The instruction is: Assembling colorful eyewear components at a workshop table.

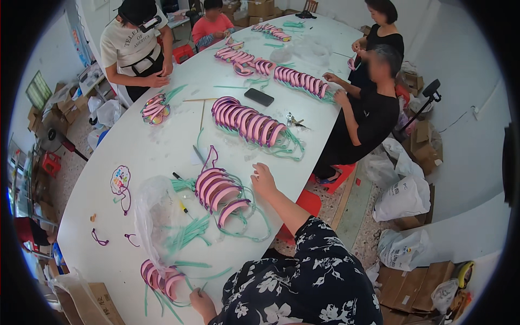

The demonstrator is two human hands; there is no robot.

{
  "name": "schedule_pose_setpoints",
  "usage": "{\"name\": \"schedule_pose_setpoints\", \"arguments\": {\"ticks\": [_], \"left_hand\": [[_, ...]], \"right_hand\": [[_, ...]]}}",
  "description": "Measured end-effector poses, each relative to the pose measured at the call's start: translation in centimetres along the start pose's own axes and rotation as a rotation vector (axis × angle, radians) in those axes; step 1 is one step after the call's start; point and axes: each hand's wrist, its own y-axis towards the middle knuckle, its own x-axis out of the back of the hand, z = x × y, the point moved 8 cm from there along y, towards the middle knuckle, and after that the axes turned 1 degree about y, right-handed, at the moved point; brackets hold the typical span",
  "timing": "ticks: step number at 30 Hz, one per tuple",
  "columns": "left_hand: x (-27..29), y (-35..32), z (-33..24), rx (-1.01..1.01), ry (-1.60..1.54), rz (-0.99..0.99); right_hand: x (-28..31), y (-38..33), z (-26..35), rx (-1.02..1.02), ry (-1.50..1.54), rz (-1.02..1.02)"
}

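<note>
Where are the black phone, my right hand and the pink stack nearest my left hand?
Black phone (259, 97): head view, middle of its dark upper face.
Right hand (264, 181): head view, back of the hand.
Pink stack (172, 281): head view, one of its pink bands.

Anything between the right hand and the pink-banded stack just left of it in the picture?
Yes: thin teal straps loop along the stack's side facing the right hand. Nothing else visible.

Smooth pink bands (233, 207), crinkled plastic bag (153, 201)
</note>
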Motion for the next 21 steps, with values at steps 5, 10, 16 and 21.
{"name": "schedule_pose_setpoints", "arguments": {"ticks": [5,10,16,21], "left_hand": [[-1.0,-0.9,0.9,-0.097,-0.126,0.05],[-1.2,-1.7,1.8,-0.186,-0.169,0.035],[-0.5,-2.7,0.2,-0.314,-0.19,0.034],[0.3,-2.7,0.0,-0.233,-0.114,0.029]], "right_hand": [[3.8,-8.8,-0.6,0.016,-0.135,-0.063],[6.9,-17.9,0.6,0.024,-0.289,-0.053],[10.4,-25.1,0.3,-0.014,-0.328,-0.01],[11.9,-27.2,-1.5,-0.007,-0.312,0.027]]}}
